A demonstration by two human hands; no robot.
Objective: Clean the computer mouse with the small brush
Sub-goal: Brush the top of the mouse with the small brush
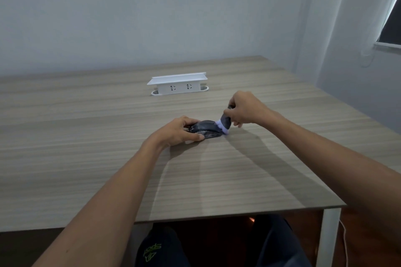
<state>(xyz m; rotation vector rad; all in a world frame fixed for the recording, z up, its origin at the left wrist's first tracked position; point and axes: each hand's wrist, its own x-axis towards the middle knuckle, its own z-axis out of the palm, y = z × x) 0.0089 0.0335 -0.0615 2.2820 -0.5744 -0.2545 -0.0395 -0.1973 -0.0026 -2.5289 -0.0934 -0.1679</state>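
A dark computer mouse (207,129) lies on the wooden table (86,136) near its middle. My left hand (180,131) grips the mouse's left end, thumb on the near side and fingers over the far side. My right hand (245,108) holds a small brush (225,122) with a dark body and pale lilac bristles. The bristles press against the mouse's right end. Most of the brush handle is hidden inside my right fist.
A white pop-up socket box (179,84) stands on the table behind the mouse. The table's near edge runs below my forearms, with a white leg (329,236) at the right corner. A window with a curtain is at the far right.
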